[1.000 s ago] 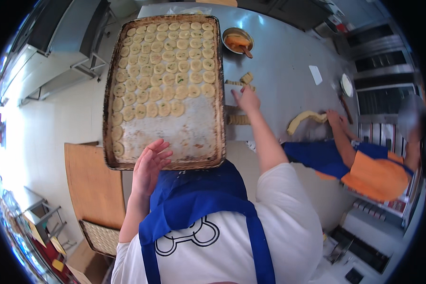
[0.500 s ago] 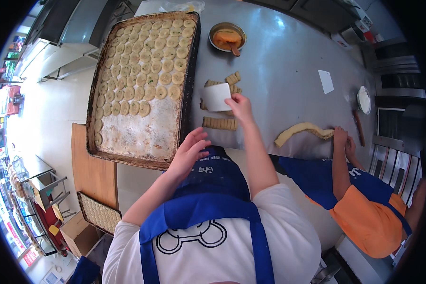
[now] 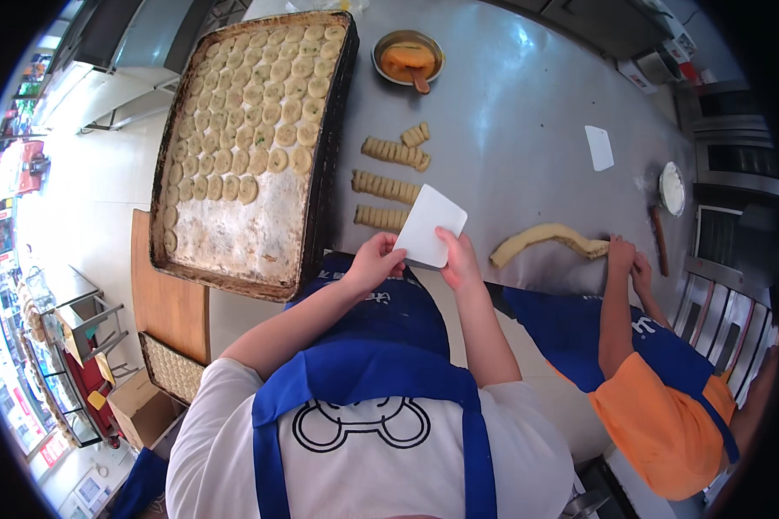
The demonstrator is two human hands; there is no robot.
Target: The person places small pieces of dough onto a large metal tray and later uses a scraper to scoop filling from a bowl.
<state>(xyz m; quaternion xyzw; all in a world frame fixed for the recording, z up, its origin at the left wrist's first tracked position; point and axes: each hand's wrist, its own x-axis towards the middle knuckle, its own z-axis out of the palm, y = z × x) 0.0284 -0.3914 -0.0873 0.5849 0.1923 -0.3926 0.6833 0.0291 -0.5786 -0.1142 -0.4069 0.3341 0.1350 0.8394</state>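
Both hands now meet on the white scraper (image 3: 430, 227): left hand (image 3: 374, 262) pinching its lower left edge, right hand (image 3: 459, 259) gripping the lower right edge. Half a second ago only the right hand had the scraper, out over the worktop by the cut pieces; the left was down near the apron. Scraper is now pulled back to the near edge of the steel worktop (image 3: 528, 130), tilted, just beside the nearest row of cut dough pieces (image 3: 381, 216), not touching dough as far as I can tell.

My read: cutting is paused, scraper is being regripped or wiped.

- Two more cut rows (image 3: 388, 186) and a short stack lie farther in, untouched.
- Baking tray (image 3: 329, 173) at the left edge: far two-thirds filled with dough discs (image 3: 260, 112), near end bare and floured.
- Co-worker's hands (image 3: 623, 259) on the dough rope (image 3: 545, 238) at the right near edge.
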